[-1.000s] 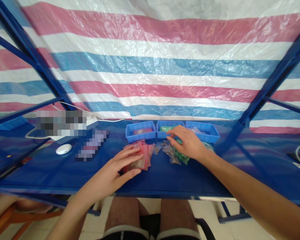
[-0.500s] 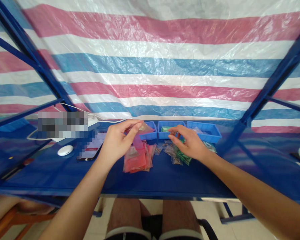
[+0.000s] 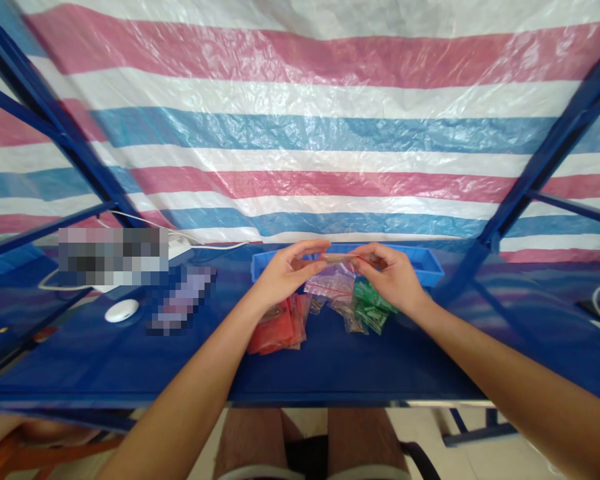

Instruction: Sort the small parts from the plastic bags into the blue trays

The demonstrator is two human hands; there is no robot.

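A small clear plastic zip bag [image 3: 331, 285] with a reddish seal line hangs between my two hands, above the middle of the table. My left hand [image 3: 286, 275] pinches its upper edge from the left, thumb below and fingers above. From the right, my right hand [image 3: 394, 275] closes thumb and fingertips on the other end. Whether anything is inside the bag, I cannot tell. Below my left hand lies a pile of red bags [image 3: 276, 332]. Green bags [image 3: 373, 308] lie under my right hand, beside clear bags with small metal-looking parts [image 3: 351, 319].
Blue trays [image 3: 433, 265] stand in a row behind my hands, partly hidden. Leftward on the blue table [image 3: 330, 373] are a white oval object [image 3: 122, 311] and a blurred-out phone-like item [image 3: 183, 300]. White cables run along the back. Blue frame posts rise on both sides.
My left hand has moved right, carrying the bag from above the red pile. My right hand, empty-looking before, now grips the bag's other end. The view has shifted slightly.
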